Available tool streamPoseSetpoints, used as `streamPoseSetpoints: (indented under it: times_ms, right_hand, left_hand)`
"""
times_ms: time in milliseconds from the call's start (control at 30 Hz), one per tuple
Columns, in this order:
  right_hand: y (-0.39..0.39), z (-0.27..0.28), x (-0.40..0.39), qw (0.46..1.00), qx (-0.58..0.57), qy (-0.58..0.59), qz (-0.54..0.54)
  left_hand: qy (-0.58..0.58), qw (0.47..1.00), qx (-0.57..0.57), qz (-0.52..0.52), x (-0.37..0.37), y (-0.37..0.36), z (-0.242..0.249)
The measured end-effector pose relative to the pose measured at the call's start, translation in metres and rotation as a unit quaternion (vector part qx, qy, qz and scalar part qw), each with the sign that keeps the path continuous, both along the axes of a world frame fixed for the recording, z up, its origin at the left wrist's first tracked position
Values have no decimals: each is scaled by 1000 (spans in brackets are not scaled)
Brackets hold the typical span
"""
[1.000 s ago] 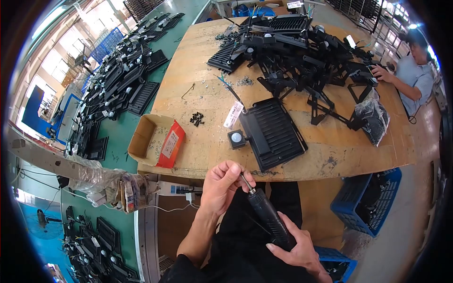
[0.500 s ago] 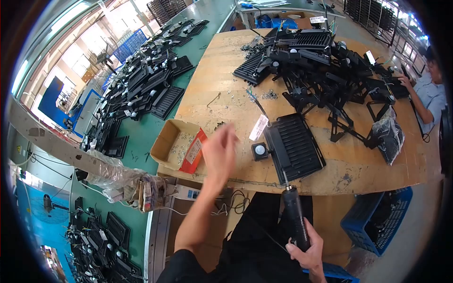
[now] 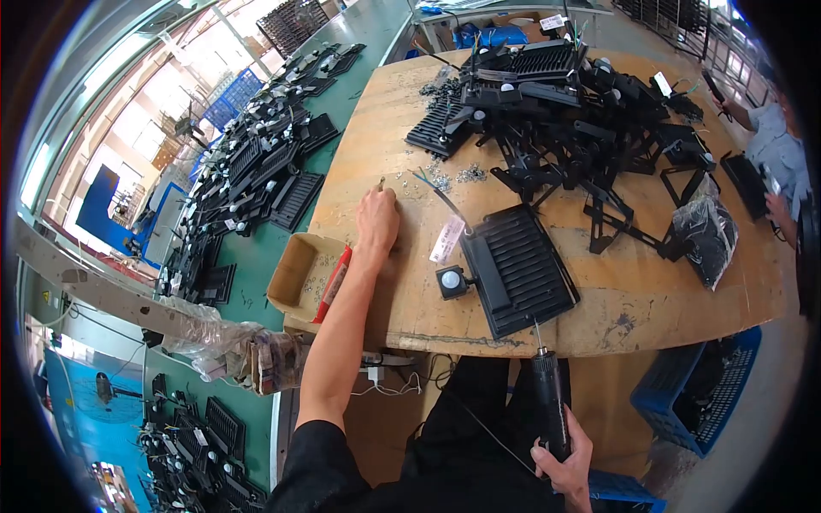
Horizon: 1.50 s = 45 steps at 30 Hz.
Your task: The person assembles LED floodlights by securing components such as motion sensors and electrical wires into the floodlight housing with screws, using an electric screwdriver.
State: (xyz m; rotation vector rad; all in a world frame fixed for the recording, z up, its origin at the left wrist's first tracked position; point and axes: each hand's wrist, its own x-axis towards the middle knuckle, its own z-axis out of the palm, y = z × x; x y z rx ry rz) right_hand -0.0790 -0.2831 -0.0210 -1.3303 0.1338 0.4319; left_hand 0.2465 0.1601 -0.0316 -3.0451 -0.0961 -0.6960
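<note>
My right hand [image 3: 564,457] is wrapped round a black electric screwdriver [image 3: 549,389], its thin bit pointing up at the lower edge of a black finned floodlight [image 3: 522,265]. The floodlight lies on the wooden table, with a square sensor [image 3: 451,280], a white label [image 3: 447,238] and loose wires on its left side. My left hand [image 3: 377,221] is at the tabletop beyond an open cardboard box [image 3: 295,269] of small metal parts. Its fingers are closed, and a small metal piece [image 3: 381,182] shows at the fingertips, apparently the bent metal rod; the grip is mostly hidden.
Floodlights and black brackets [image 3: 590,162] are heaped at the back right, beside a plastic-wrapped bundle [image 3: 706,235]. Small hardware [image 3: 469,173] is scattered nearby. More floodlights cover the green bench [image 3: 342,94]. A blue crate [image 3: 697,398] stands below right; another person [image 3: 774,141] works at the right.
My left hand has moved forward past the box to where the bent rod lay. The screwdriver bit has shifted right along the floodlight's lower edge. The other person now holds a floodlight upright.
</note>
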Motion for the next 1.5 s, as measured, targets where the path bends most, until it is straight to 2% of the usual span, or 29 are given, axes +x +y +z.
streamPoseSetpoints:
  times_ms: [33, 100, 233, 300, 333, 400, 433, 467, 533, 633, 800, 867, 1000, 1067, 1100, 1133, 1167, 1200, 1233, 1267, 1300, 1333, 1367, 1400, 1467, 1500]
  right_hand:
    - [-2, 0, 1, 1000, -1, 2, 6]
    - [-4, 1, 2, 1000, -3, 4, 10]
    - [-2, 2, 5, 1000, -11, 1, 2]
    - [0, 1, 10, 1000, -10, 0, 7]
    - [1, 3, 12, 1000, -10, 5, 8]
    - [3, 6, 16, 1000, -11, 13, 13]
    - [4, 6, 18, 1000, -10, 14, 16]
    - [5, 6, 20, 1000, -8, 15, 18]
    - [6, 4, 24, 1000, -9, 15, 18]
    - [5, 1, 28, 1000, -11, 19, 19]
    - [2, -2, 29, 1000, -9, 16, 17]
    - [0, -1, 28, 999, 6, 32, 13]
    - [1, 1, 25, 1000, 3, 30, -4]
    - [-4, 11, 25, 997, -2, 58, 46]
    - [-5, -4, 23, 998, -17, 15, 67]
    - [-4, -3, 25, 994, -69, 1, 84]
    - [-3, 5, 26, 993, -72, -28, 88]
    - [-1, -8, 23, 988, -68, -112, 78]
    - [-2, -4, 26, 988, -47, -123, 78]
    - [-7, 1, 28, 990, -32, -106, 91]
    - [-8, 1, 28, 990, -37, -96, 97]
    - [-1, -12, 22, 987, -26, -153, 45]
    - [1, -13, 21, 988, -11, -148, 45]
    - [2, -12, 22, 989, 0, -142, 45]
    - [2, -9, 21, 987, 1, -158, 28]
    - [2, -7, 18, 986, 2, -168, 15]
  left_hand:
    - [-2, 1000, 2, 0, -2, 1, 4]
    - [-19, 987, -160, -27, -12, 0, 7]
    - [-14, 972, -235, -27, -28, -4, 16]
    - [-91, 914, -396, 21, -29, -6, 22]
    - [-91, 913, -396, 24, -30, -5, 21]
    - [-75, 977, -199, -8, -30, -2, 17]
    - [-24, 983, -180, -15, -27, -1, 13]
    - [-22, 983, -180, -11, -25, 1, 10]
    - [-2, 998, -64, -24, -19, 0, 5]
    - [13, 999, -7, -34, -16, -1, 3]
    - [7, 999, -7, -51, -20, -1, 3]
    - [-17, 995, -72, -60, -26, -4, 8]
    - [-48, 989, -132, -50, -28, 4, 3]
    - [10, 999, -26, -43, -27, 13, -7]
    - [75, 995, 25, 54, -37, -5, 8]
    - [70, 995, 68, 33, -30, 0, -1]
    - [61, 994, 77, 38, -29, 1, -7]
    - [66, 996, 60, 7, -21, 18, -16]
    - [97, 995, 12, -34, -12, 26, -20]
    - [39, 993, -21, -111, -1, 46, -31]
    - [26, 996, 65, -63, 2, 28, -24]
    - [53, 994, 52, -84, 13, 43, -28]
    - [104, 991, 55, -58, 8, 33, -11]
    - [98, 991, 57, -63, 15, 42, -12]
    - [-1, 990, -63, -130, 17, 73, -33]
    - [14, 988, -134, -72, 9, 77, -30]
